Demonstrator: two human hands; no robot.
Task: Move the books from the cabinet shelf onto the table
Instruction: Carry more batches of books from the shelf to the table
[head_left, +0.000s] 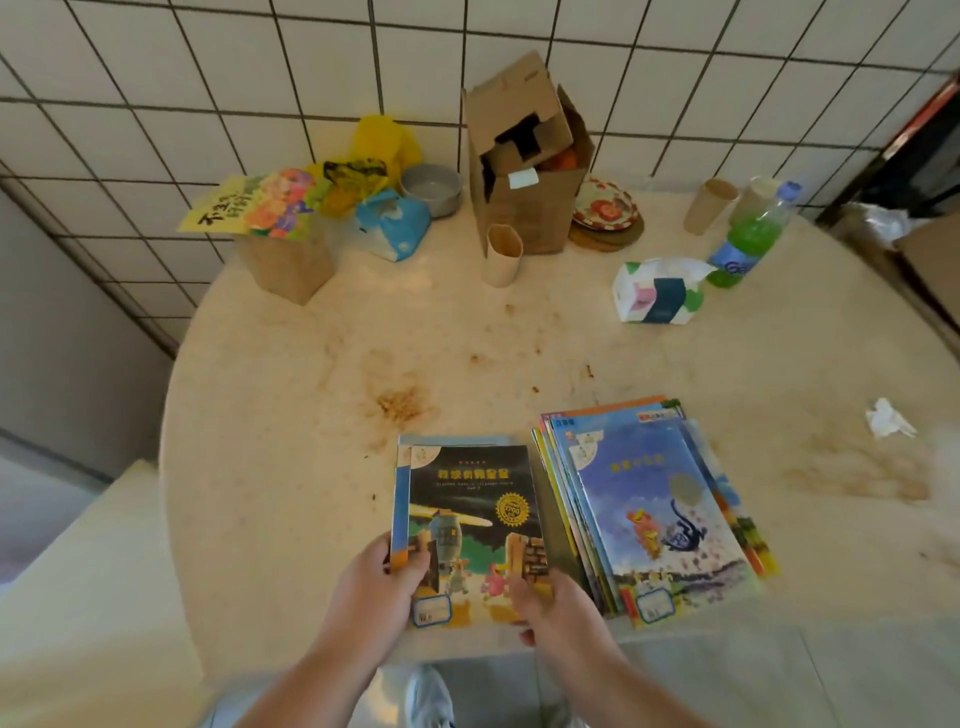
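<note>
A small stack of thin picture books (467, 514), topped by a dark cover with a rocket, is at the near edge of the round table (291, 415). My left hand (382, 582) grips its lower left corner and my right hand (545, 597) grips its lower right corner. Whether the stack rests on the table or hovers just above it I cannot tell. To its right lies a fanned pile of several picture books (660, 514) with a light blue cover on top. The cabinet shelf is not in view.
At the back of the table stand an open cardboard box (524, 171), a paper bag with flowers (285, 244), paper cups (503, 254), a metal bowl (431, 187), plates (605, 208), a green drink bottle (748, 239) and a tissue pack (660, 293). A crumpled tissue (888, 418) lies right.
</note>
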